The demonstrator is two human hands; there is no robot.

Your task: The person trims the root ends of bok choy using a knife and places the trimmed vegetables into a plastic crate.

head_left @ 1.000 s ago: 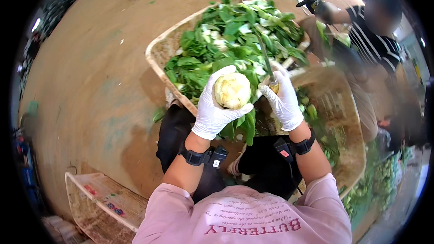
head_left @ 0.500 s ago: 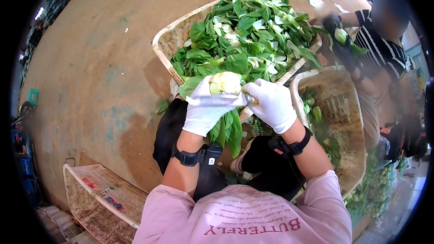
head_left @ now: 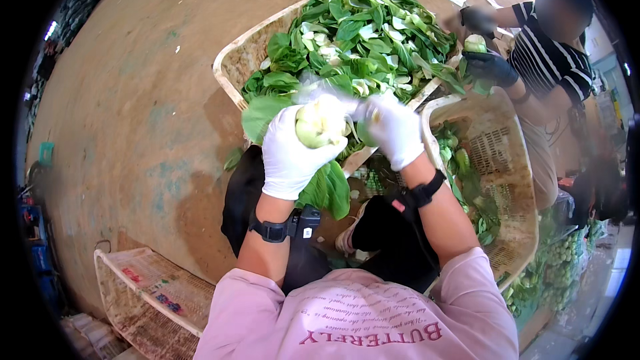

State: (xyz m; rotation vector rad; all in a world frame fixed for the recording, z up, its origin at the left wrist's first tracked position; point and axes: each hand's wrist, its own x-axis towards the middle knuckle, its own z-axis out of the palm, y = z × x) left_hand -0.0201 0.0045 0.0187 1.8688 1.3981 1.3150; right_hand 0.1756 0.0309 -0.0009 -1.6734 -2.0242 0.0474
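My left hand (head_left: 287, 160), in a white glove, is closed round a bok choy (head_left: 320, 123) whose pale cut base faces me. Its green leaves hang out below my palm and spread past my fingers. My right hand (head_left: 397, 132), gloved too, grips a knife (head_left: 327, 90) by its handle; the blade is smeared by motion and lies just beyond the bok choy's base. In front of both hands stands a large cream crate (head_left: 230, 70), heaped with loose bok choy leaves (head_left: 353, 40).
A second cream crate (head_left: 523, 193) on the right holds some bok choy (head_left: 460, 160). At the right a co-worker (head_left: 550, 60) in dark gloves holds another bok choy (head_left: 475, 43). An empty-looking crate (head_left: 147, 293) leans at lower left. More greens (head_left: 560, 260) lie at lower right.
The knife has swung from the near side of the bok choy's base to its far side. My left hand has tipped the base toward me. The co-worker's hands have shifted.
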